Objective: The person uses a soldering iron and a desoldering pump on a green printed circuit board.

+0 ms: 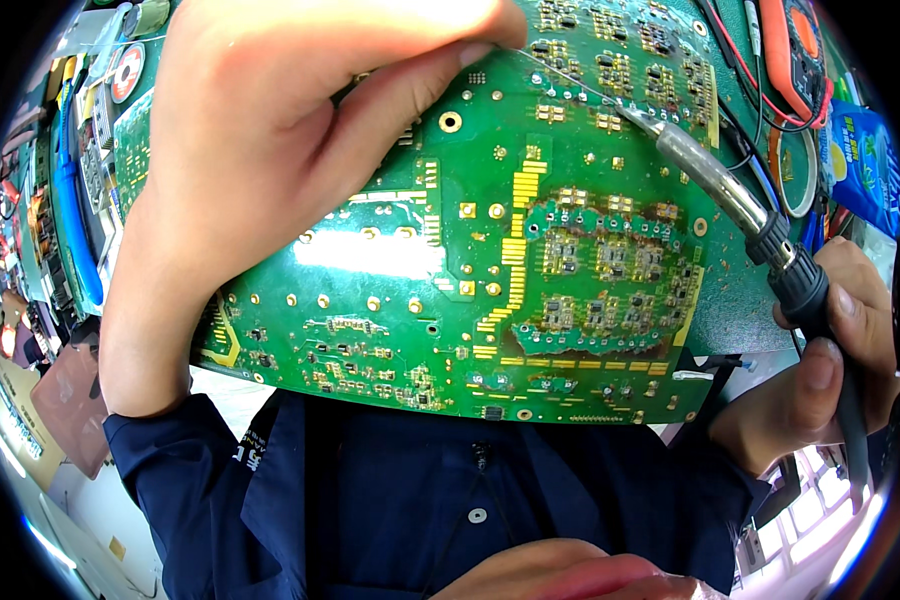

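Note:
A large green circuit board (480,340) with many small components lies under both hands. My right hand (840,350) grips a soldering iron (715,180) by its black handle at the right. The iron's pointed tip meets a thin solder wire (570,76) near the board's upper right. My left hand (300,120) arches over the board's upper left, thumb and forefinger pinched on that wire. Its other fingers are hidden. Brownish, scorched-looking patches surround component groups on the board's right half. A bright glare covers part of its left half.
An orange and black multimeter (792,55) with red and black leads lies at the upper right, beside a blue packet (863,165). A solder spool (127,72), a blue cable (73,210) and other boards crowd the left. The green mat (735,310) shows right of the board.

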`<state>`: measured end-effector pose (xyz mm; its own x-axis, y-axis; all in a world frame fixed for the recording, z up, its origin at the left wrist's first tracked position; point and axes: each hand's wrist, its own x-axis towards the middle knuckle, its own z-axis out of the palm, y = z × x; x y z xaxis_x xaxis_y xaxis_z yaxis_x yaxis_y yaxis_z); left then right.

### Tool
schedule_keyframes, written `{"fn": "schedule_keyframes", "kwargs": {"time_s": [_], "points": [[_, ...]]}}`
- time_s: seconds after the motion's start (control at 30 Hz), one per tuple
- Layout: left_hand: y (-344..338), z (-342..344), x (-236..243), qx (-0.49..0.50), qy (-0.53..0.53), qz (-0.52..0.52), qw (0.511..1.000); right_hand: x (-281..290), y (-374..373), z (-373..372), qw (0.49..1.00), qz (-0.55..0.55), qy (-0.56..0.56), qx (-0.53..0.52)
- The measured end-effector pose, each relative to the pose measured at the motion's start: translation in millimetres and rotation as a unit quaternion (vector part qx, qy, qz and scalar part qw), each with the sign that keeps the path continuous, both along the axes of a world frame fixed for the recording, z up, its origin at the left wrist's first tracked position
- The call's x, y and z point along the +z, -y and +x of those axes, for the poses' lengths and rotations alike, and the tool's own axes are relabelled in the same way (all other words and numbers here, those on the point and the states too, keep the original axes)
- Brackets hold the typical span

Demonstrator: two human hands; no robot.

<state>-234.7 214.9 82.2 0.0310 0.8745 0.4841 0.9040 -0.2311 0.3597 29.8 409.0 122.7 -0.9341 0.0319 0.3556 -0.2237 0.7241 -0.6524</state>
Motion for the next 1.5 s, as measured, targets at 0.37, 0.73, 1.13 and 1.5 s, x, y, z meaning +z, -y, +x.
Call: {"fn": "schedule_keyframes", "kwargs": {"time_s": [0.37, 0.73, 1.13, 1.5], "points": [[-4, 5, 2, -0.008, -0.019, 0.045, 0.999, 10, 5, 0, 0.998, 0.041, 0.023, 0.028], [4, 8, 9, 0.034, -0.011, -0.083, 0.996, 35, -21, -2, 0.972, 0.027, 0.185, 0.139], [1, 28, 25, 0.087, -0.100, -0.133, 0.982, 29, -9, -1, 0.987, 0.049, 0.123, 0.096], [5, 4, 7, 0.017, -0.004, -0.047, 0.999, 5, 1, 6, 0.998, 0.066, -0.014, 0.002]]}}
